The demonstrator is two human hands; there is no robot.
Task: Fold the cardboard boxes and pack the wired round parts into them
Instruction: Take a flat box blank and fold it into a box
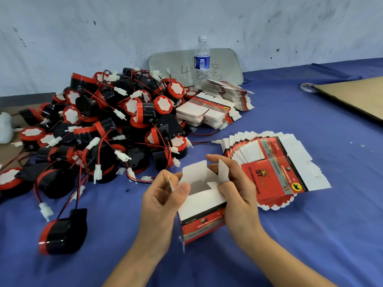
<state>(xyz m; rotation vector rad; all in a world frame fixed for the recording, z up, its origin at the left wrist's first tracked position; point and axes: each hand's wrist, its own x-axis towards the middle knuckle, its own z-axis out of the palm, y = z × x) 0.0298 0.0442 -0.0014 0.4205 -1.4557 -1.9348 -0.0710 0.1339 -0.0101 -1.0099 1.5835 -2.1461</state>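
Box (202, 206) half-folded, gripped both sides: left hand (160, 200) and right hand (236, 195) curled round it.

A half-formed red-and-white cardboard box (202, 206) is gripped between the left hand (159, 201) and right hand (238, 195), its white top flaps open. Flat printed box blanks (275, 172) lie fanned just to its right, and stacked blanks (213, 108) lie farther back. Black round parts with red rims and red-black wires (107, 129) are heaped on the left, with a single round part (62, 235) lying apart in front.

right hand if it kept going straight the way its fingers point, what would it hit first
The right hand holds the half-folded box, so that comes first. Past it, away and leftward, the line seems to reach the near edge of the pile of wired round parts, though depth is unclear.
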